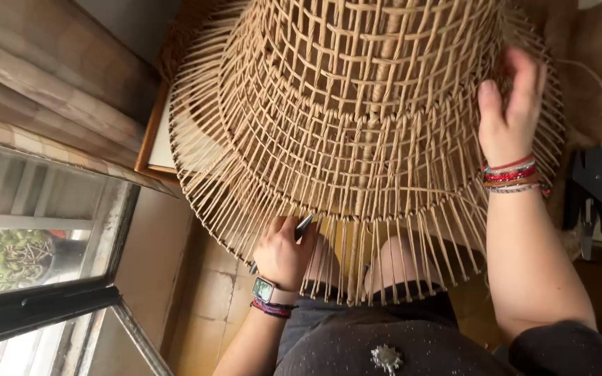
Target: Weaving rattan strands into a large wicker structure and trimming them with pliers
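A large woven basket (364,125) rests over the person's knees. Below its fringed edge, the left hand (283,254) is clenched around a thin dark tool (301,228). The right hand (510,104), fingers loosely curled, presses against the basket's side.

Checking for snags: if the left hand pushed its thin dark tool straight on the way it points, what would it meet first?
Probably the loose hanging strands at the rim of the woven basket. The left hand holds the tool angled up into them; depth is unclear.
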